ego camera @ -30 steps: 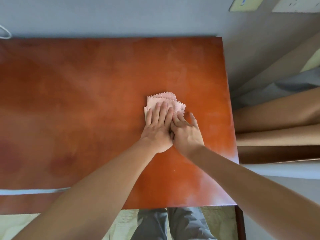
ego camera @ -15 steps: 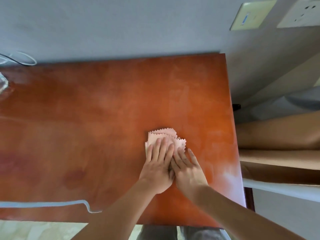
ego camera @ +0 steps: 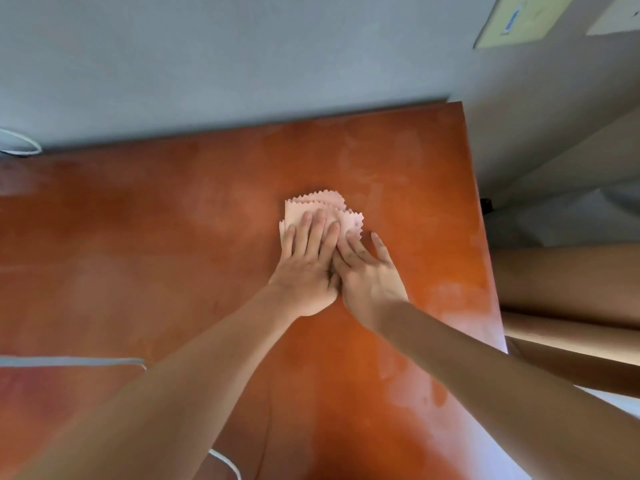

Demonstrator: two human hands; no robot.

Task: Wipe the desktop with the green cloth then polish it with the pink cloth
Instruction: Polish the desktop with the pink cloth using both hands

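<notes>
Right now both hands are lying flat on the pink cloth [ego camera: 320,211], which is sitting folded on the orange-brown counter [ego camera: 173,237], toward its right half and nearer the far edge than the near one. No box, bowl or other holder is showing anywhere on the counter, so the cloth is lying straight on the wood. Its zigzag-cut edges are poking out beyond the fingertips on the far side and to the right.

The left hand [ego camera: 306,268] is pressing down with its fingers [ego camera: 313,233] straight and close together, covering most of the cloth; nothing is being pinched or curled around. The right hand [ego camera: 372,277] is lying just beside it, touching it along the inner edge, its fingers also straight but spread a little wider. The inner ones are reaching the cloth's right corner, while the outer one is resting on bare counter. Both palms are facing down and both forearms are stretching forward from the near edge, converging toward the cloth.

Pale hazy smears are showing on the counter's surface near its right edge. A white cable [ego camera: 227,462] is curling at the near edge, and another white loop [ego camera: 20,143] is sitting at the far left by the grey wall [ego camera: 242,64].
</notes>
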